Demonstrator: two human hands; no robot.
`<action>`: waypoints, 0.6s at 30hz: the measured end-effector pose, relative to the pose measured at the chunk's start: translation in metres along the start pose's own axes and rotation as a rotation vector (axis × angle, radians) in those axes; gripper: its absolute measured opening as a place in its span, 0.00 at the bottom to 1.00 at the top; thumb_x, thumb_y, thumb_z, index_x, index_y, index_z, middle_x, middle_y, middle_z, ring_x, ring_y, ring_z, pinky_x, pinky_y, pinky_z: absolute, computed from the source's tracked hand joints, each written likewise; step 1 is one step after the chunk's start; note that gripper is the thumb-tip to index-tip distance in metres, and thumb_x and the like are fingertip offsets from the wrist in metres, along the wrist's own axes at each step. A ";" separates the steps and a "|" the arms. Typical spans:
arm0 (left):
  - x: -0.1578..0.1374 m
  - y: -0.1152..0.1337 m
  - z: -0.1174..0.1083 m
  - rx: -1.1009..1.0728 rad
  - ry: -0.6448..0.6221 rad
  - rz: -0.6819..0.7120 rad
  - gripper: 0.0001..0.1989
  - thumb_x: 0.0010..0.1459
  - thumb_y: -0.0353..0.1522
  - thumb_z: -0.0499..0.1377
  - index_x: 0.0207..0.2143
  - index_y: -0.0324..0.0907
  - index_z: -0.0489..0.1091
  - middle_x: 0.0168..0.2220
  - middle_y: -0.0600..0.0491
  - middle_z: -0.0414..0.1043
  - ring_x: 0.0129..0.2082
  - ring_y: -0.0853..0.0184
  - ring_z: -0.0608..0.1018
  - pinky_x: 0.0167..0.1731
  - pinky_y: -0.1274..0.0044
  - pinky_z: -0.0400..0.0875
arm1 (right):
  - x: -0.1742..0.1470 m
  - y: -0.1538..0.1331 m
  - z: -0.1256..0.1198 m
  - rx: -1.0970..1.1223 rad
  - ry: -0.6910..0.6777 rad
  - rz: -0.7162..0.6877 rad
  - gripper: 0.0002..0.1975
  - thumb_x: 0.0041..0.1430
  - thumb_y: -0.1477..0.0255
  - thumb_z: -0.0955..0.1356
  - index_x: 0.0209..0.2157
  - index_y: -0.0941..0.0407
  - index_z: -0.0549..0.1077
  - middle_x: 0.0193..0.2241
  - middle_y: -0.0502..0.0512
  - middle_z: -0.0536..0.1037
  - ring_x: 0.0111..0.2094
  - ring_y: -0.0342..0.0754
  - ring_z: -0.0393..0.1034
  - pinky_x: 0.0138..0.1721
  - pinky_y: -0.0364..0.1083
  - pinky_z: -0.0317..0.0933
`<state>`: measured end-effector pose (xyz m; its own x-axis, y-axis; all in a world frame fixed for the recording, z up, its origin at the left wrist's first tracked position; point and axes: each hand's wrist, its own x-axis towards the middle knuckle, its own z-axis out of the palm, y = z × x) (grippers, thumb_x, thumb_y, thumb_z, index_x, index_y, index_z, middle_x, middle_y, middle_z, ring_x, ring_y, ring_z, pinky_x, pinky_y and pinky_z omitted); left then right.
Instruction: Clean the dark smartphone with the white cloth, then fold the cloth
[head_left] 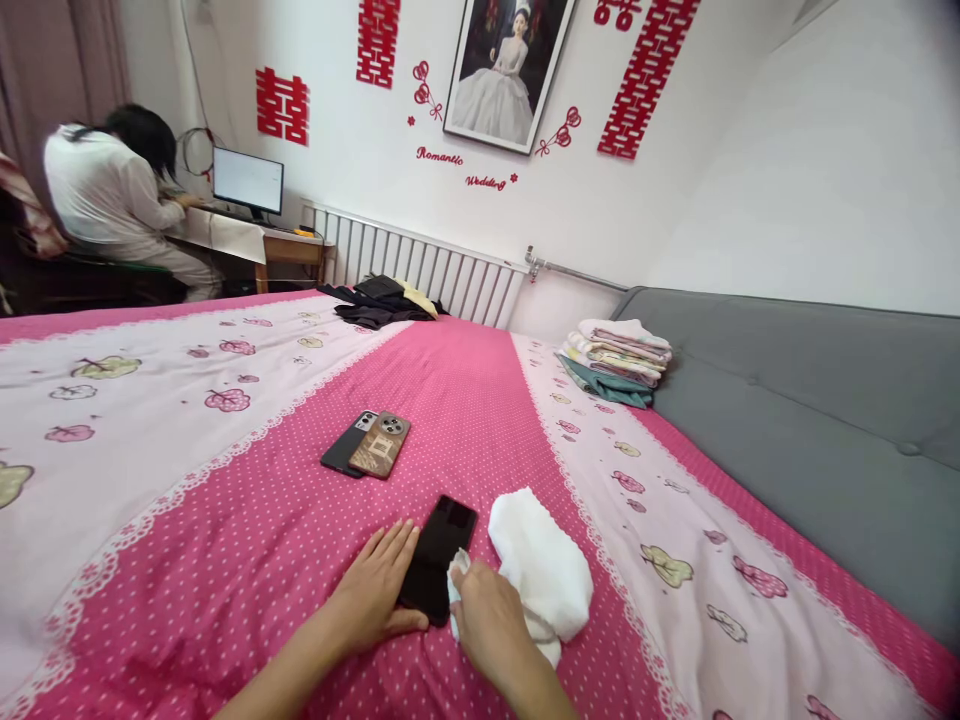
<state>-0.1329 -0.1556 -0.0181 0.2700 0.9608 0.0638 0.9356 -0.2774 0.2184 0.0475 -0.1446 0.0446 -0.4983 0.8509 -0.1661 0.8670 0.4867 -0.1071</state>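
Observation:
A black smartphone (441, 548) lies screen side up on the pink dotted bedspread (457, 390). My left hand (377, 585) rests flat along its left edge, fingers stretched out and the thumb by the lower end. At the phone's right edge, my right hand (487, 612) is closed on a bunched part of a white cloth (541, 560). Most of that cloth spreads out on the bed to the right of the hand. Farther up the bed, a brown patterned phone (381, 446) partly overlaps a dark phone (349, 444), both with their camera sides up.
Folded towels (615, 352) are stacked against the grey headboard (810, 400). Dark clothes (382, 300) lie near the bed's far edge, before a white radiator (420, 258). At the far left, a person (112, 190) sits by a desk with a monitor (248, 181).

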 end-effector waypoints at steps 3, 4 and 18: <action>-0.001 0.004 -0.005 0.000 -0.030 -0.025 0.49 0.47 0.59 0.50 0.61 0.33 0.49 0.63 0.38 0.45 0.62 0.51 0.51 0.59 0.62 0.46 | -0.005 0.001 0.003 0.037 0.020 -0.045 0.17 0.54 0.78 0.62 0.45 0.56 0.72 0.40 0.61 0.76 0.41 0.55 0.71 0.39 0.46 0.61; -0.001 0.005 -0.007 0.002 -0.042 -0.033 0.50 0.47 0.59 0.49 0.61 0.32 0.49 0.63 0.38 0.45 0.62 0.51 0.51 0.60 0.62 0.46 | -0.006 0.002 0.005 0.049 0.023 -0.061 0.16 0.53 0.78 0.62 0.43 0.55 0.73 0.38 0.60 0.76 0.40 0.55 0.72 0.38 0.46 0.61; -0.002 0.006 -0.008 -0.044 -0.099 -0.071 0.44 0.49 0.44 0.56 0.61 0.26 0.47 0.63 0.35 0.41 0.63 0.54 0.47 0.61 0.64 0.43 | -0.002 -0.014 0.027 0.035 0.179 -0.305 0.12 0.58 0.76 0.61 0.35 0.51 0.74 0.32 0.52 0.72 0.35 0.46 0.67 0.29 0.42 0.51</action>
<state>-0.1295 -0.1594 -0.0096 0.2264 0.9728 -0.0496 0.9430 -0.2062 0.2614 0.0361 -0.1581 0.0201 -0.7215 0.6904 0.0524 0.6765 0.7191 -0.1591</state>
